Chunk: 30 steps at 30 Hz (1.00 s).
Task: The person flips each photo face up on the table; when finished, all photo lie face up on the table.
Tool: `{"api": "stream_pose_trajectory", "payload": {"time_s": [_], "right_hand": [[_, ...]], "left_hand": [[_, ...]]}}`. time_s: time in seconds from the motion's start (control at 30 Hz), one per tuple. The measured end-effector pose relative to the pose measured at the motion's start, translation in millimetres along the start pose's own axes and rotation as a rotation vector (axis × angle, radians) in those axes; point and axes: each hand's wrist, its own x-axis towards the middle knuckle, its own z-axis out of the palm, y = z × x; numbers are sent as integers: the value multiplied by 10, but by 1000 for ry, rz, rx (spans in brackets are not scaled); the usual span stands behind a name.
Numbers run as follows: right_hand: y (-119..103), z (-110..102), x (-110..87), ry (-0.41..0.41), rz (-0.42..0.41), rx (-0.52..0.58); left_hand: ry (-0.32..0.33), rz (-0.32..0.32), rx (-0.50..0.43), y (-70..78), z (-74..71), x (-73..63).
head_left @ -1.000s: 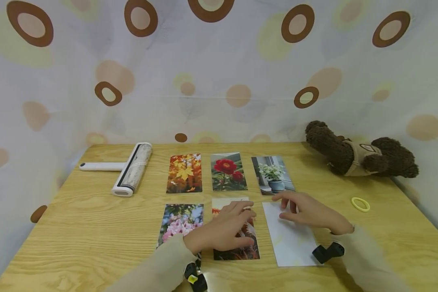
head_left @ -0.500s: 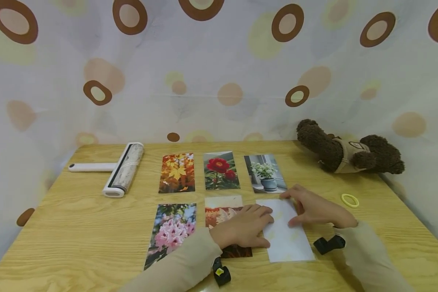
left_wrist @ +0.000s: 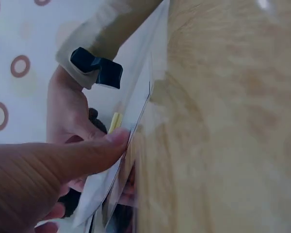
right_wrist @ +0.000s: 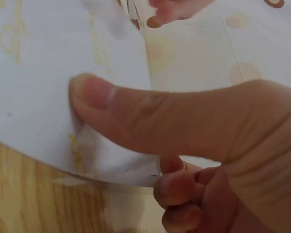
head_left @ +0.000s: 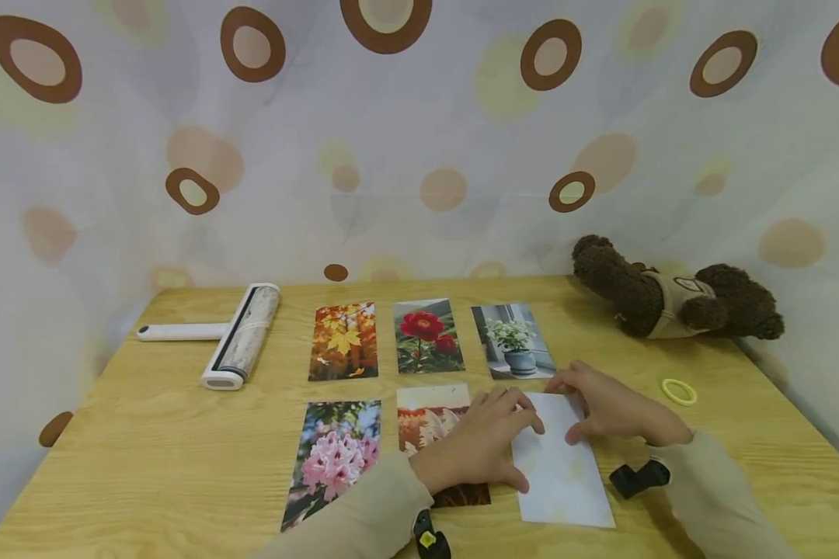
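Note:
A white-backed photo print (head_left: 562, 473) with pale yellow marks lies at the front right of two rows of photos. My right hand (head_left: 611, 407) pinches its far right corner, the thumb on the white side and fingers behind the edge, as the right wrist view shows (right_wrist: 184, 126). My left hand (head_left: 482, 442) spreads over the print's left edge, thumb and fingers apart. In the left wrist view the left thumb (left_wrist: 97, 150) touches the edge of the bent print (left_wrist: 140, 94). Under the left hand lies the pampas grass photo (head_left: 419, 423), partly hidden.
Photos of maple leaves (head_left: 342, 341), red flowers (head_left: 426, 338) and a potted plant (head_left: 513, 341) form the back row. A pink blossom photo (head_left: 335, 458) lies front left. Around them are a lint roller (head_left: 241, 338), a yellow ring (head_left: 679, 392) and a brown teddy bear (head_left: 678, 299).
My left hand has moved right, from the pampas grass photo to the white-backed print's left edge. My right hand has gone from hovering at the print's far edge to pinching its corner.

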Motion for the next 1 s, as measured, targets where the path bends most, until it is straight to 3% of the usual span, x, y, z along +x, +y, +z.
{"api": "stream_pose_trajectory", "payload": {"time_s": [0.1,0.2,0.47,0.53,0.67,0.8,1.0], "right_hand": [[-23,-2,6,33,-5,-1],[-33,-15,5,51,-8,-1],[-52,-41,-26,46,15,128],[-71,-34,-14,53,-43,178],[-131,1,35,45,-228,266],[-221,18,57,9,-322,250],[-252,1,24,21,-325,321]], "left_hand": [[70,-127,12,58,19,-21],[113,-249,-104,113,49,-38],[207,-287,-809,120,61,-46],[228,-325,-945,109,44,-48],[233,-362,-1121,104,31,-36],[211,-376,-1212,120,39,-22],[105,-392,-1250,137,49,-21]]}}
